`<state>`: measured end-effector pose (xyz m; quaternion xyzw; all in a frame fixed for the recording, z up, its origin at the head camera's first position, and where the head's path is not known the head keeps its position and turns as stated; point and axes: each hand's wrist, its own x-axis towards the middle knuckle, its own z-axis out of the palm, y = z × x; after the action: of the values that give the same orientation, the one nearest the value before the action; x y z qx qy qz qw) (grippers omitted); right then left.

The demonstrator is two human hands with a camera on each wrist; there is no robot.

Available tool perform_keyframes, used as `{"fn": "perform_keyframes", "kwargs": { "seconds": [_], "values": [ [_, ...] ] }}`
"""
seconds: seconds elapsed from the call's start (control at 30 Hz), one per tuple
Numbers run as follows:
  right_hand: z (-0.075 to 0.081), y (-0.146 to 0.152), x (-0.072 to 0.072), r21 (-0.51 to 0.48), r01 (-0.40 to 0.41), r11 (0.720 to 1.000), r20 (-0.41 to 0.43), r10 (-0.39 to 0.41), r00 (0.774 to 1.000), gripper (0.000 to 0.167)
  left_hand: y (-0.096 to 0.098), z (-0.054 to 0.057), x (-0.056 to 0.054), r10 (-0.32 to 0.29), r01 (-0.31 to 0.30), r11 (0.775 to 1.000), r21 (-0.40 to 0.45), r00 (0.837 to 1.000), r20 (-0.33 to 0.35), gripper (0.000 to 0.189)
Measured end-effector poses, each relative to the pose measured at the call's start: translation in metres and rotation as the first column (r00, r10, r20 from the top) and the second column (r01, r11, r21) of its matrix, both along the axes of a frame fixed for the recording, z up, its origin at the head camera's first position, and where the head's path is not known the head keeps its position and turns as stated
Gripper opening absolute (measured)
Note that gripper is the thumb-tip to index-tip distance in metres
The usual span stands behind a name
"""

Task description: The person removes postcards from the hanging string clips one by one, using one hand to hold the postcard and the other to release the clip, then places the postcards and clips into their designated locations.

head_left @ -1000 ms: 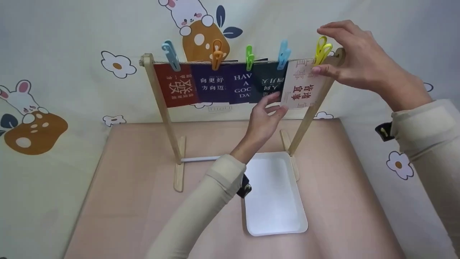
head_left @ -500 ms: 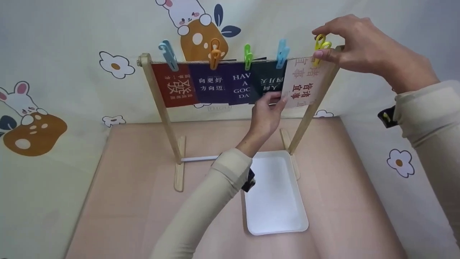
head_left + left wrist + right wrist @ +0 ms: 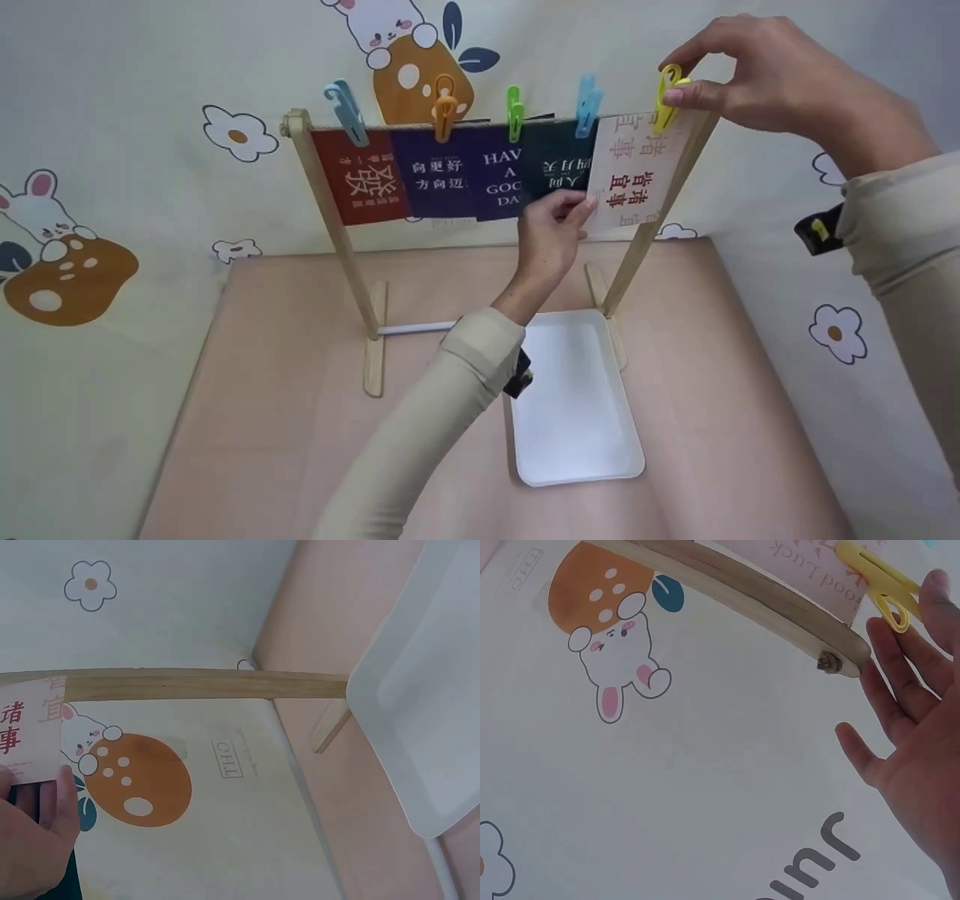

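My left hand (image 3: 551, 232) pinches the lower left edge of a pale pink card (image 3: 626, 169) with red characters. This card hangs at the right end of a cord strung across a wooden rack (image 3: 330, 225). In the left wrist view, the left hand (image 3: 34, 840) holds the card (image 3: 30, 731) at its lower corner. My right hand (image 3: 810, 82) pinches a yellow clothespin (image 3: 665, 101) at the card's top edge, between thumb and index finger. The right wrist view shows the clothespin (image 3: 881, 577) over the card, beside the right hand (image 3: 922, 720).
Red (image 3: 364, 176), blue (image 3: 439, 172), purple (image 3: 499, 169) and dark green (image 3: 559, 157) cards hang to the left. Blue, orange (image 3: 445, 112) and green (image 3: 514, 116) clothespins sit above them. A white tray (image 3: 577, 420) lies on the table below, by the rack's right foot.
The right thumb and fingertips, spread around the yellow clothespin a second ago, have closed in and now pinch its handles. The left hand keeps its hold on the pink card.
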<state>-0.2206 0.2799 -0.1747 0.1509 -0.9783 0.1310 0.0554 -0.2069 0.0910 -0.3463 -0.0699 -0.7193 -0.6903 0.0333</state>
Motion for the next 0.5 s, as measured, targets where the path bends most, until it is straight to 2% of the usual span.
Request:
{"fn": "perform_keyframes", "kwargs": {
  "seconds": [0.17,0.33,0.5],
  "values": [
    [0.0029,-0.0022,0.0001,0.029,0.005,1.000,-0.007,-0.005,1.000,0.042,-0.0011,-0.0007,0.0023,-0.004,0.004,1.000,0.001,1.000,-0.014,0.018],
    [0.0031,-0.0038,0.0016,0.060,-0.020,0.998,-0.057,0.024,0.998,0.034,0.0011,-0.0014,0.0035,-0.003,0.003,1.000,0.000,1.000,-0.006,0.017],
    [0.0032,-0.0014,0.0048,0.052,-0.043,0.998,-0.135,0.050,0.990,0.029,0.0033,0.0019,0.0070,-0.005,0.005,1.000,0.020,1.000,0.017,0.017]
  ]
}}
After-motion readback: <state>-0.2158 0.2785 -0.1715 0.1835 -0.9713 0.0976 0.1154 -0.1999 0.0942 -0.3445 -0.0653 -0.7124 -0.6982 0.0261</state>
